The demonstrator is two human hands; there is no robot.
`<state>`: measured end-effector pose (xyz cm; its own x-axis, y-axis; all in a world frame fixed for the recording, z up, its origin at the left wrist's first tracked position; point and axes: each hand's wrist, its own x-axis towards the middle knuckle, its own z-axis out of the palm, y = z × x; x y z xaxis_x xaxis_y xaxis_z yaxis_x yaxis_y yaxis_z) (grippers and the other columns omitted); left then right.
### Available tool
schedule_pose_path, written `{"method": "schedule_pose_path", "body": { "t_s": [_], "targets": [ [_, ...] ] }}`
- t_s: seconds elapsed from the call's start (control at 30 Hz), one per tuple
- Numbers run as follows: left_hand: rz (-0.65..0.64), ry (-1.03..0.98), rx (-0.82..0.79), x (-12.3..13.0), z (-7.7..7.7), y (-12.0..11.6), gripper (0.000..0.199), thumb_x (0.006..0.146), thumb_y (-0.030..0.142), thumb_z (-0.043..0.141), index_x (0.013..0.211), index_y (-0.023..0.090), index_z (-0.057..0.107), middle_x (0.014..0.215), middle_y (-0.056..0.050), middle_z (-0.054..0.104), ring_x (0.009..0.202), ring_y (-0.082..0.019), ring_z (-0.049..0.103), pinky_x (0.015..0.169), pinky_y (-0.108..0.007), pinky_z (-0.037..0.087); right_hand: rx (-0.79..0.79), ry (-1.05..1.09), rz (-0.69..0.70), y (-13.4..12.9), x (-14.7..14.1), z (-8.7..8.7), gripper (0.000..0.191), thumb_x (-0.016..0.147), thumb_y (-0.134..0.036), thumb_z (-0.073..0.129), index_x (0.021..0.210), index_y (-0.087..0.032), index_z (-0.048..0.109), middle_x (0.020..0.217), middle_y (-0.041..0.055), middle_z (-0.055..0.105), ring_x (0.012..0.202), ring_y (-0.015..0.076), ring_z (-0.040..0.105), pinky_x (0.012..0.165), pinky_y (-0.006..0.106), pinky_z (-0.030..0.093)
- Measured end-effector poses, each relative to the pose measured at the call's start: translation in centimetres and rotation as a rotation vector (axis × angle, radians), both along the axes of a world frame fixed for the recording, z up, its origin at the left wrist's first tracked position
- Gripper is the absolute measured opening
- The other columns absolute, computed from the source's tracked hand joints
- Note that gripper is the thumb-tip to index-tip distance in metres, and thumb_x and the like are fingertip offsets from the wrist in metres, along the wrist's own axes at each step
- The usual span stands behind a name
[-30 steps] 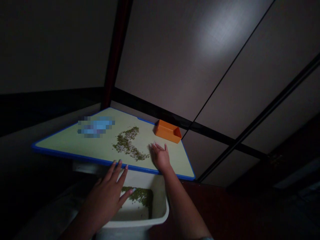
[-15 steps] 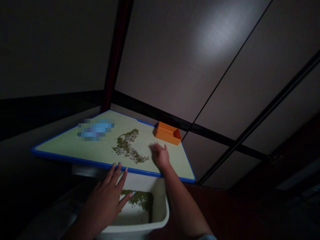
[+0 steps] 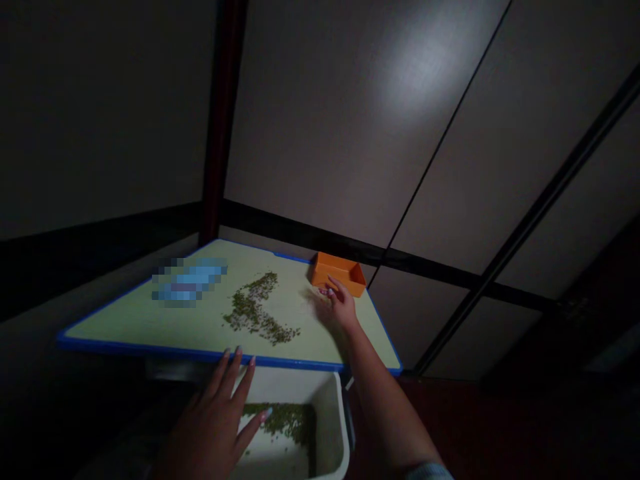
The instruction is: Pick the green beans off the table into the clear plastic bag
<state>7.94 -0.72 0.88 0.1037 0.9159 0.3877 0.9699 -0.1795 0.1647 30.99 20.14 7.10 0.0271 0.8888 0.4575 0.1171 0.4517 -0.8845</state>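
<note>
My left hand (image 3: 213, 407) is spread flat, with its fingertips at the blue edge of the pale board and its thumb over a white tub (image 3: 337, 427). Inside the tub lies a heap of small greenish dried bits (image 3: 290, 423). My right hand (image 3: 343, 308) is raised over the board beside an orange box (image 3: 360, 288), its forefinger stretched out and the other fingers partly curled. I see nothing held in it, though its fingertips are slightly blurred. Left of it, a loose patch of the same-looking greenish bits (image 3: 245, 310) lies scattered on the board (image 3: 165, 327).
A pixelated blue item (image 3: 193, 279) lies on the left part of the board. Behind the board stand large pale panels (image 3: 320, 133) with dark seams and a dark red post (image 3: 215, 133). Dark red floor (image 3: 450, 427) shows at the lower right.
My right hand has lifted from the board and moved right to the orange box. The left hand stays at the board's edge. The view has shifted slightly.
</note>
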Motion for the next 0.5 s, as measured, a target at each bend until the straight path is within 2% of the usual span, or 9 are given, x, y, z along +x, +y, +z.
{"method": "schedule_pose_path", "body": {
  "t_s": [0.07, 0.13, 0.23, 0.33, 0.4, 0.5],
  "targets": [
    [-0.004, 0.035, 0.068, -0.3, -0.7, 0.3, 0.068, 0.082, 0.058, 0.045, 0.135, 0.017, 0.055, 0.149, -0.016, 0.045, 0.141, -0.034, 0.038, 0.100, -0.048, 0.049, -0.007, 0.028, 0.040, 0.2, 0.1, -0.2, 0.030, 0.077, -0.038, 0.069, 0.100, -0.019, 0.074, 0.110, 0.0125, 0.073, 0.107, 0.0268, 0.067, 0.099, 0.045, 0.049],
    [-0.017, 0.080, 0.160, -0.6, -1.5, 0.6, 0.067, 0.082, 0.059, 0.044, 0.133, 0.017, 0.058, 0.146, -0.016, 0.050, 0.138, -0.035, 0.043, 0.098, -0.047, 0.051, -0.001, 0.028, 0.069, 0.1, 0.1, -0.7, 0.028, 0.077, -0.041, 0.069, 0.093, -0.018, 0.075, 0.105, 0.0128, 0.074, 0.105, 0.0284, 0.067, 0.100, 0.047, 0.048],
    [-0.048, 0.131, 0.292, -1.1, -2.7, 0.9, 0.068, 0.083, 0.062, 0.044, 0.132, 0.016, 0.058, 0.144, -0.017, 0.052, 0.137, -0.036, 0.043, 0.097, -0.046, 0.051, 0.034, -0.080, 0.157, -0.8, 0.0, -1.5, 0.030, 0.081, -0.041, 0.065, 0.099, -0.019, 0.074, 0.110, 0.0130, 0.073, 0.105, 0.0284, 0.068, 0.105, 0.051, 0.042],
    [-0.060, 0.158, 0.356, -1.4, -3.2, 1.2, 0.070, 0.083, 0.064, 0.044, 0.131, 0.015, 0.058, 0.143, -0.019, 0.053, 0.137, -0.036, 0.043, 0.099, -0.046, 0.050, 0.045, -0.316, 0.204, -1.8, -0.3, -1.6, 0.027, 0.088, -0.031, 0.057, 0.107, -0.020, 0.072, 0.105, 0.0100, 0.076, 0.103, 0.0256, 0.069, 0.117, 0.057, 0.020],
    [-0.070, 0.171, 0.365, -1.5, -3.2, 1.4, 0.072, 0.083, 0.065, 0.044, 0.131, 0.013, 0.057, 0.143, -0.021, 0.052, 0.136, -0.037, 0.044, 0.099, -0.047, 0.049, 0.056, -0.463, 0.206, -2.5, -0.5, -1.3, 0.028, 0.090, -0.024, 0.052, 0.111, -0.022, 0.070, 0.113, 0.0082, 0.074, 0.112, 0.0244, 0.066, 0.118, 0.059, 0.010],
    [-0.081, 0.184, 0.359, -1.7, -2.9, 1.4, 0.072, 0.084, 0.064, 0.043, 0.130, 0.011, 0.057, 0.142, -0.023, 0.053, 0.135, -0.038, 0.046, 0.099, -0.048, 0.049, 0.075, -0.629, 0.197, -3.2, -0.8, -0.6, 0.033, 0.090, -0.017, 0.049, 0.116, -0.025, 0.067, 0.126, 0.0063, 0.068, 0.128, 0.0218, 0.056, 0.117, 0.060, 0.008]
  ]
}}
